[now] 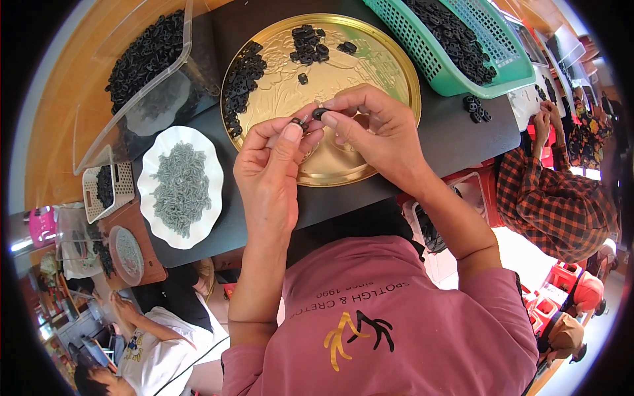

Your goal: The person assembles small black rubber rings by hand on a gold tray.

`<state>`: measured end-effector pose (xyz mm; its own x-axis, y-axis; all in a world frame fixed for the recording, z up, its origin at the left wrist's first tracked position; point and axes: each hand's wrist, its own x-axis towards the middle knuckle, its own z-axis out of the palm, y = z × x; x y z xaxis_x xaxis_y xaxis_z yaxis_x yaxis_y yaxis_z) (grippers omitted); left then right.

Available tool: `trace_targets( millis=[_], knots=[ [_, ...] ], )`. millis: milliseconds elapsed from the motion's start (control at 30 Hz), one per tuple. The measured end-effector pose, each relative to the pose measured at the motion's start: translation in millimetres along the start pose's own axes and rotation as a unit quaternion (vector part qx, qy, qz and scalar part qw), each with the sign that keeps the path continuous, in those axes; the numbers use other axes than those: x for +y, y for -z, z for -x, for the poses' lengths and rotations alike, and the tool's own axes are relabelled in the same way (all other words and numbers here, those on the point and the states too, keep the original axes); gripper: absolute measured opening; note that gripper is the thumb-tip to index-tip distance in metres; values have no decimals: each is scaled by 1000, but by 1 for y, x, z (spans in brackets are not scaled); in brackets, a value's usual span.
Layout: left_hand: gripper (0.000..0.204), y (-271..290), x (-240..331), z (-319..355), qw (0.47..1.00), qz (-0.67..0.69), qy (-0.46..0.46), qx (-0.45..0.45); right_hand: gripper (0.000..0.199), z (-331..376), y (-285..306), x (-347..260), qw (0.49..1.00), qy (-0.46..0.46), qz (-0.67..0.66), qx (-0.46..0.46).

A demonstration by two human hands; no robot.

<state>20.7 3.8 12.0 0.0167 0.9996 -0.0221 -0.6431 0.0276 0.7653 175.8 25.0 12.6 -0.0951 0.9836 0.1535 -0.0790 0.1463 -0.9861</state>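
In the head view, a dark counter (462,132) fills the middle of a busy room; a person in a checked shirt (561,204) sits to the right, and one in a white shirt (158,343) to the lower left. On the counter stands a round gold tray (366,63), with black pieces (244,82) heaped along its left edge and smaller groups near its far edge. Over the tray's near half, the left hand (267,165) has its thumb and fingers closed on a small black part (299,123); the right hand (380,125) pinches a black oval piece (319,113) just beside it. Whether the two touch is too small to tell. A white wavy dish (148,175) of grey-green sticks (181,188) lies left of the tray, near a clear bin (205,86); a green basket (512,53) of black pieces stands at the right.
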Motion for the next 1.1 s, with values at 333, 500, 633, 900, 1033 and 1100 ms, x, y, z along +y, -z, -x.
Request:
trace_targets(
  millis=[333, 500, 633, 900, 1033, 1100],
  knots=[
    [13, -5, -2, 2, 998, -55, 10, 21, 13, -4, 9, -12, 981, -127, -145, 20],
    [13, -10, -7, 1, 998, -60, 16, 24, 13, -1, 7, -10, 986, -104, -128, 37],
    [13, -11, -8, -1, 998, -64, 14, 25, 13, 3, 6, -12, 992, -80, -94, 35],
    [13, -7, -10, -2, 997, -72, 23, 29, 13, 4, 3, -12, 997, -61, -46, 15],
    [12, -5, -9, -2, 997, -60, 32, 39, 14, 4, -1, -12, 998, -53, -33, 19],
    [12, -4, -9, -2, 997, -54, 35, 41, 15, 5, -4, -12, 998, -44, -37, 22]
  ],
)
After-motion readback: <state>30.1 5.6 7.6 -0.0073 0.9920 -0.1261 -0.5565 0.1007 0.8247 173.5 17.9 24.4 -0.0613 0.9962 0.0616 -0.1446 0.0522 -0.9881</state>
